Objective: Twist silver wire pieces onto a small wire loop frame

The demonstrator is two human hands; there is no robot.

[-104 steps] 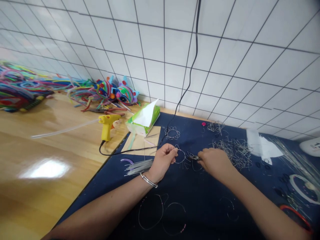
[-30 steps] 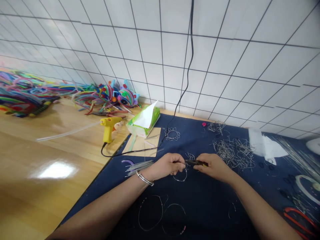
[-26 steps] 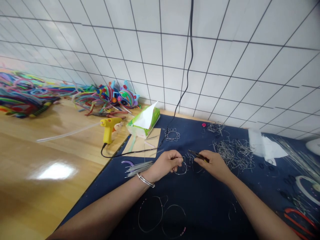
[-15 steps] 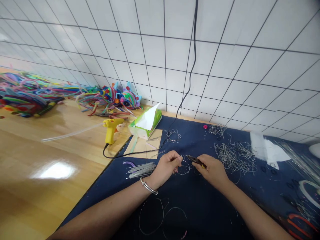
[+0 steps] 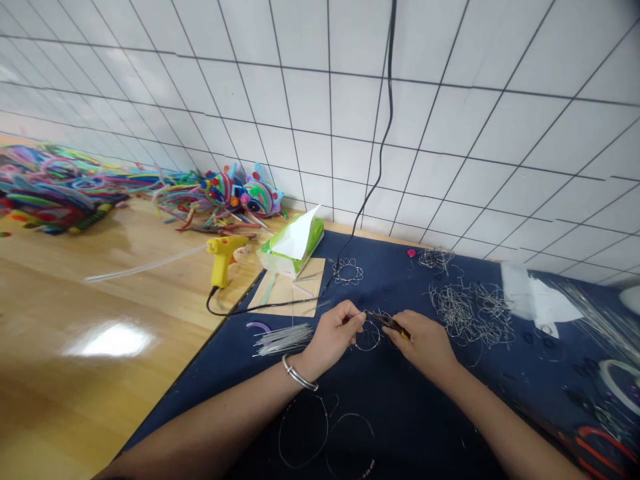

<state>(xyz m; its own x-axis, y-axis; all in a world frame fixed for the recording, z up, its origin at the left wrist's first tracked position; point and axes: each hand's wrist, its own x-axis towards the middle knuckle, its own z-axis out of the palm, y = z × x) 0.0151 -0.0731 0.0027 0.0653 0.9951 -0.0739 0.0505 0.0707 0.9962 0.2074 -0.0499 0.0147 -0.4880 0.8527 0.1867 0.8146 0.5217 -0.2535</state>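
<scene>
Both grips are meeting low over the blue cloth, forearms converging: my left grip is pinching a wire loop, my right grip is clenching slim pliers, their nose sitting closer to my left grip than half a second ago. Beyond, tangled wire is lying.

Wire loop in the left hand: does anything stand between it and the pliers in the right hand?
Nothing visible does: the pliers reach the wire loop directly, while the left hand pinches its other side.
</scene>
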